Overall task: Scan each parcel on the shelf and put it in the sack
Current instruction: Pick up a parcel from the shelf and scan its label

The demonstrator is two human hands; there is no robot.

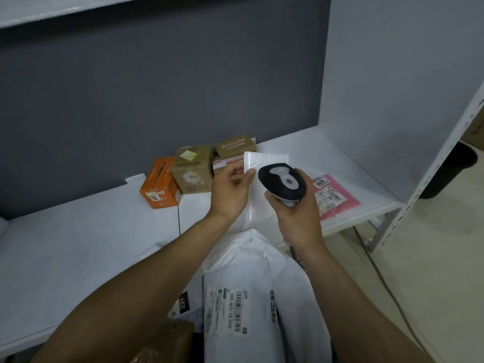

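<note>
While the left hand (230, 186) pinched the limp white parcel (264, 161) above the shelf (353, 176) and the right hand (297, 216) gripped the scanner (282, 183) before it, its seemingly label-less face might defeat the scan.

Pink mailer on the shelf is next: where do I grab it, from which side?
Pinch the near edge of the pink mailer, coming from the front. It lies flat on the shelf, label up, close to the front lip, so a grab from above would likely find nothing to close on.
</note>
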